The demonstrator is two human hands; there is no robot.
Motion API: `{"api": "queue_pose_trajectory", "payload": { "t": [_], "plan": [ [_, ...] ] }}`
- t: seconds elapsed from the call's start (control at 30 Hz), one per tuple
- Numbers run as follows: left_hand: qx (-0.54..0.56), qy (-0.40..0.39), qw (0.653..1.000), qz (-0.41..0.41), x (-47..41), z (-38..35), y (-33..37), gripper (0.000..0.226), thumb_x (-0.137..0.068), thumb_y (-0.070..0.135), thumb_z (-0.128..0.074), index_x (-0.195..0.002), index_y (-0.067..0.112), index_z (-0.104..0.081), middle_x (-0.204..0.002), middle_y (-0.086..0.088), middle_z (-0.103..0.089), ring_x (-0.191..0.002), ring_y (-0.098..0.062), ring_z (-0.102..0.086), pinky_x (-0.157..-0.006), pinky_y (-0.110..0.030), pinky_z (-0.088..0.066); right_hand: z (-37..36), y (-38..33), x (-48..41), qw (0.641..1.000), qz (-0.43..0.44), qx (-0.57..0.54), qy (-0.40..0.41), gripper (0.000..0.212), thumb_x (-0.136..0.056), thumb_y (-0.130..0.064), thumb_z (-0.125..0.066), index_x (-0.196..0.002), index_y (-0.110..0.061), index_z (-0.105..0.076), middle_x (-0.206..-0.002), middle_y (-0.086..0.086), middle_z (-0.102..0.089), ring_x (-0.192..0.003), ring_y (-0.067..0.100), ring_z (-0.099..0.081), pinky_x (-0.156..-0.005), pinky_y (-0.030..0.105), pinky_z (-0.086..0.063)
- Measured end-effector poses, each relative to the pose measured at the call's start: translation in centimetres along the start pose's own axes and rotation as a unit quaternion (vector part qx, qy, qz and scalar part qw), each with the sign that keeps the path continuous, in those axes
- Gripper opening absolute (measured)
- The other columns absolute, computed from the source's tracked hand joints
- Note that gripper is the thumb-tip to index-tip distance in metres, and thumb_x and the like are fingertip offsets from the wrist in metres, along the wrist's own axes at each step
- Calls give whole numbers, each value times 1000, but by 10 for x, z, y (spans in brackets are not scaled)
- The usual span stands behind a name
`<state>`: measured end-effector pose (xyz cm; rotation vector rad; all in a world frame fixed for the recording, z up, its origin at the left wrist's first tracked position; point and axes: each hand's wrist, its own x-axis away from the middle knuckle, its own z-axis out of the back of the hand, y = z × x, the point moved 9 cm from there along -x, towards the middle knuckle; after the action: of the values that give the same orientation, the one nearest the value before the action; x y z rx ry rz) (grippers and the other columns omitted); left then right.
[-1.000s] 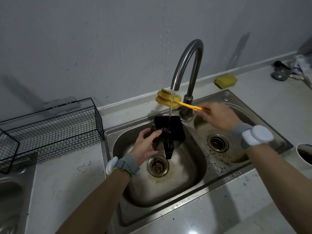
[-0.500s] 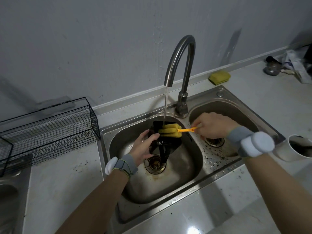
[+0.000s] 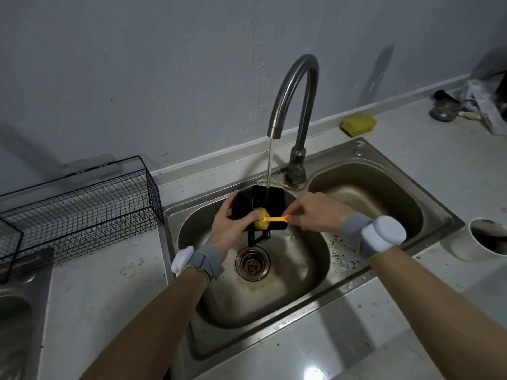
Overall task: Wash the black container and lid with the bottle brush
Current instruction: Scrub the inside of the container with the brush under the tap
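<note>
Brush head [image 3: 260, 222] lay against the black container [image 3: 270, 205] under the faucet [image 3: 295, 111]; right hand [image 3: 312, 213] pinched its handle, left hand [image 3: 229, 229] clasped the container.

Double steel sink [image 3: 315, 294] at centre, drain strainer [image 3: 252, 263] in left basin. Gooseneck faucet [image 3: 295, 105] at 12 o'clock, running thin stream. Black wire basket [image 3: 79, 204] at 9 o'clock on counter [image 3: 109, 297]. Yellow sponge [image 3: 358, 124] at 1 o'clock by wall. White cup [image 3: 481, 239] at 3 o'clock, dark contents. Clutter at 2 o'clock, possibly small jar [image 3: 442, 109] and packaging, blurred.
</note>
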<state>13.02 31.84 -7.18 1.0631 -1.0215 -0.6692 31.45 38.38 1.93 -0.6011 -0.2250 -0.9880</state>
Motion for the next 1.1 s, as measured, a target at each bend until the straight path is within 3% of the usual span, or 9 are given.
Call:
{"api": "queue_pose_trajectory", "payload": {
  "t": [0.1,0.2,0.33,0.47,0.6,0.73,0.87,1.0,1.1],
  "plan": [
    [-21,-3,1000,-21,-3,1,6,82,-75,37,-84,-145,44,-43,-146,-5,-44,-139,-15,-36,-102,-27,-35,9,4,-2,998,-25,43,51,27,-97,-39,-55,-120,-45,-70,-103,-6,-68,-117,27,-62,-90,38,-49],
    [-6,-15,1000,-7,-3,0,5,77,-77,35,-83,-143,44,-45,-135,1,-53,-115,3,-52,-98,-23,-43,12,9,-4,992,-58,60,95,30,-98,-37,-52,-122,-44,-67,-128,6,-64,-119,33,-62,-93,42,-49],
    [2,-19,1000,22,-3,-2,-1,75,-73,39,-85,-138,48,-48,-140,-11,-57,-133,-25,-50,-110,-45,-44,6,1,-11,995,-28,10,93,29,-100,-40,-52,-124,-41,-68,-117,2,-69,-111,30,-64,-83,35,-45],
    [-24,-3,1000,9,-4,4,-1,80,-68,45,-86,-136,53,-46,-148,-9,-46,-139,-23,-42,-110,-48,-43,-5,-10,-15,996,15,-43,73,29,-100,-38,-55,-125,-35,-70,-96,-6,-65,-102,23,-65,-87,35,-50],
    [-36,7,999,-5,-7,9,-4,81,-69,45,-86,-139,52,-45,-145,-3,-45,-142,-20,-35,-111,-48,-42,-17,1,-18,998,14,-60,22,27,-99,-36,-58,-122,-31,-73,-74,-18,-58,-78,9,-60,-71,25,-43],
    [-50,6,998,-23,-8,11,-4,78,-71,46,-84,-139,50,-46,-144,3,-46,-141,-18,-35,-106,-33,-37,-21,15,-15,999,-30,-10,8,25,-97,-39,-57,-116,-40,-74,-96,-6,-71,-107,24,-65,-93,37,-52],
    [-57,1,998,-19,-10,10,-8,78,-73,44,-84,-141,45,-46,-148,0,-46,-139,-19,-37,-112,-41,-40,-13,23,-13,995,-67,32,62,27,-97,-39,-53,-116,-43,-72,-125,1,-68,-116,30,-62,-96,42,-51],
    [-58,-3,998,-27,-9,3,-3,77,-75,37,-84,-143,41,-47,-120,15,-55,-106,2,-53,-76,-6,-49,-6,9,-20,992,-48,-13,114,30,-100,-43,-50,-124,-41,-69,-125,3,-68,-119,30,-61,-95,40,-48],
    [-79,12,997,-23,-11,7,-3,80,-70,44,-85,-140,49,-46,-135,5,-47,-118,-9,-46,-99,-27,-46,-11,-2,-24,993,-8,-68,97,29,-100,-42,-54,-122,-39,-71,-105,-4,-71,-110,25,-63,-95,39,-51]
  ]
}}
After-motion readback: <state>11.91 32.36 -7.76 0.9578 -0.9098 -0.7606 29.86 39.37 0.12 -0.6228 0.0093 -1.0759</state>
